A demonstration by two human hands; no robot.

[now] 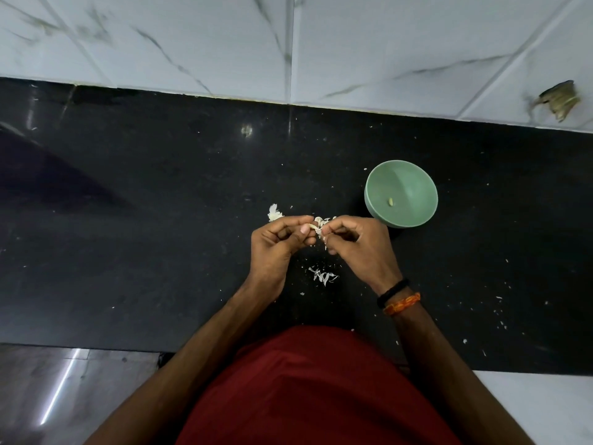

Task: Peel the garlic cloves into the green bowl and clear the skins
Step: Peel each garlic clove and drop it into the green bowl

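The left hand [278,244] and the right hand [356,244] meet above the black counter [160,236], with all fingers curled. Between their fingertips they pinch one garlic clove [317,227], and thin white skin stands out from it on the upper side. The clove itself is mostly hidden by the fingers, so how much skin it carries cannot be told.

On the right wrist there is a black band [392,292] and beside it an orange thread [402,304]. The person wears a dark red shirt [305,390].

Just beyond the left hand, a small white piece of garlic [274,213] lies on the counter. Below the hands, nearer to the body, a little pile of skins [324,276] lies on the counter, and small white flakes are scattered around, mostly to the right.

The green bowl [414,181] stands on the counter just beyond the right hand, to the right. Inside it lies one peeled clove [390,201].

Behind the counter is a wall of white marble tiles [192,43] with a damaged spot [560,99] at the right. No brand, label or writing can be read anywhere.
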